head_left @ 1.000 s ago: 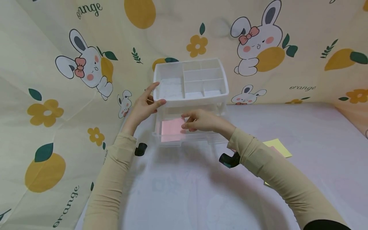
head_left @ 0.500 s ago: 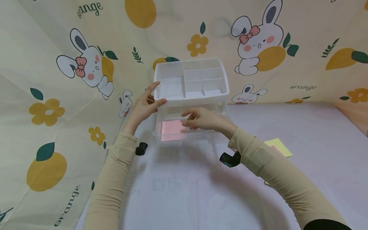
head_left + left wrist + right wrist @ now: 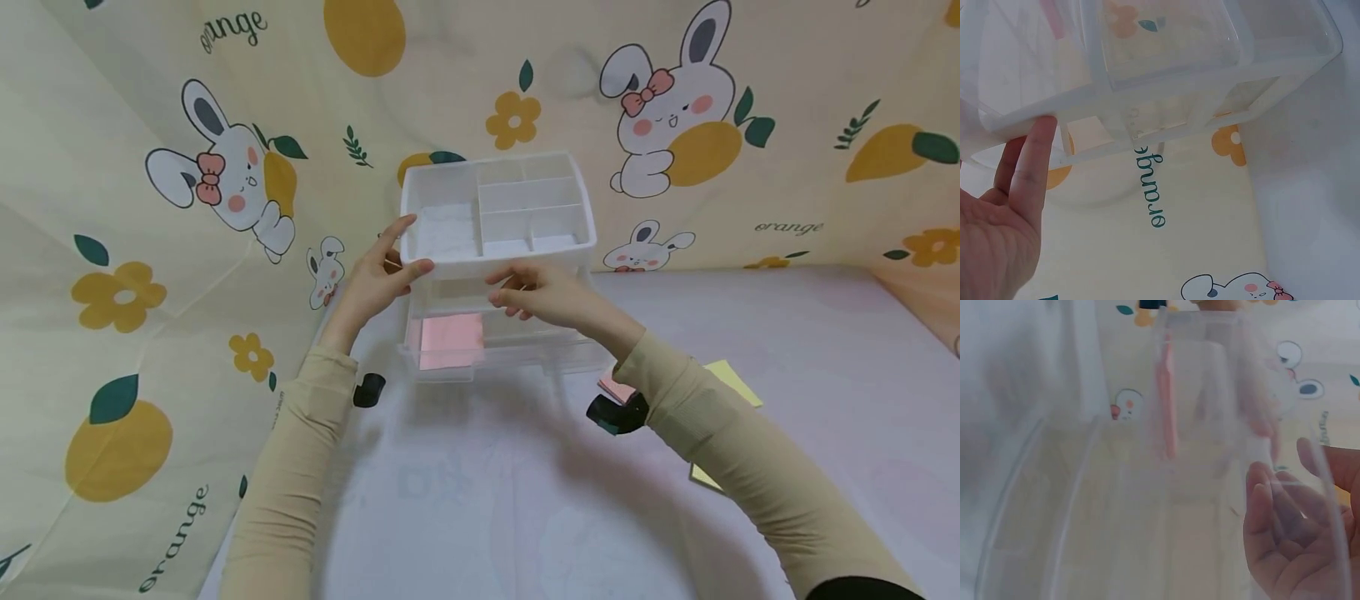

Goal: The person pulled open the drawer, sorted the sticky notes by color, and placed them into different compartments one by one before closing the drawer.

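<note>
Pale lilac tabletop [image 3: 750,333] across the lower frame, backed by cream cloth printed with rabbits, oranges and flowers. At upper centre, one white plastic organiser [image 3: 498,218] with an open compartmented top tray and clear drawers beneath. Lower drawer [image 3: 517,354] pulled out toward the viewer, long axis running left to right across the frame, one pink sticky-note pad [image 3: 451,340] lying flat in its left part. Left hand [image 3: 375,279] at the organiser's left front corner, thumb over the tray rim and fingers along the side wall: a light bracing grip on the organiser; same contact seen from below in the left wrist view, fingers [image 3: 1029,162] straight against the rim. Right hand [image 3: 543,296] at centre frame, just above the open drawer and against the front of the drawer level over it, fingers loosely curled and, as far as can be told, holding nothing; right wrist view blurred, palm [image 3: 1297,544] seen through clear plastic. Drawer front directly below and slightly toward the viewer from the right hand, which is the nearer of the two. At right of frame, beside the right sleeve, one yellow pad [image 3: 731,382] and one pink pad [image 3: 617,387], partly hidden. Count: one organiser, three pads seen, two hands.
</note>
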Tool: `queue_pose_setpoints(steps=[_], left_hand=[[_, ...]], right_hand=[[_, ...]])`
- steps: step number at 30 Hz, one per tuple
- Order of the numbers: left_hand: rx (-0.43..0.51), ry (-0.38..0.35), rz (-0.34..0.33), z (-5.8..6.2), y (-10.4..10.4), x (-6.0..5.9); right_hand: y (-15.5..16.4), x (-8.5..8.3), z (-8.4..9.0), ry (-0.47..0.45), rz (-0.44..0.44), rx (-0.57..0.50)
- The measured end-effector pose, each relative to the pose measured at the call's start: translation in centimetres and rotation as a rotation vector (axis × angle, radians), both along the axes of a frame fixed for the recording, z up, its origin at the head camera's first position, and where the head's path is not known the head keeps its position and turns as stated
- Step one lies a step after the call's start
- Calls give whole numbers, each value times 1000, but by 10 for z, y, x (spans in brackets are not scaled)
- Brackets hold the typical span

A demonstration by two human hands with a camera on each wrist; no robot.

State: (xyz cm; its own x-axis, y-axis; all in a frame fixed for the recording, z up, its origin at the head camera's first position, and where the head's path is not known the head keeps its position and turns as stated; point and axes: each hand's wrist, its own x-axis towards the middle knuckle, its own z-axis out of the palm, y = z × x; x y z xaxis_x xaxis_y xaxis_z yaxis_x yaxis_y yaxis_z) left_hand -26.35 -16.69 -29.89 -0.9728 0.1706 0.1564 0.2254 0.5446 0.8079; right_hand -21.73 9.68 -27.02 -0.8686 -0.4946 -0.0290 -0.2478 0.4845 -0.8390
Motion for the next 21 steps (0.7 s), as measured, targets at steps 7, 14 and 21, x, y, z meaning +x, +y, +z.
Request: queue_pose_setpoints(steps=[7, 14, 21], left_hand=[[-6, -1, 5, -1, -1, 0], [-4, -4, 2, -3, -2, -1], [4, -5, -1, -2, -1, -2]], right_hand=[[26, 1, 8, 9, -42, -43], [52, 9, 19, 54, -122, -69], [82, 13, 24, 70, -190, -126]])
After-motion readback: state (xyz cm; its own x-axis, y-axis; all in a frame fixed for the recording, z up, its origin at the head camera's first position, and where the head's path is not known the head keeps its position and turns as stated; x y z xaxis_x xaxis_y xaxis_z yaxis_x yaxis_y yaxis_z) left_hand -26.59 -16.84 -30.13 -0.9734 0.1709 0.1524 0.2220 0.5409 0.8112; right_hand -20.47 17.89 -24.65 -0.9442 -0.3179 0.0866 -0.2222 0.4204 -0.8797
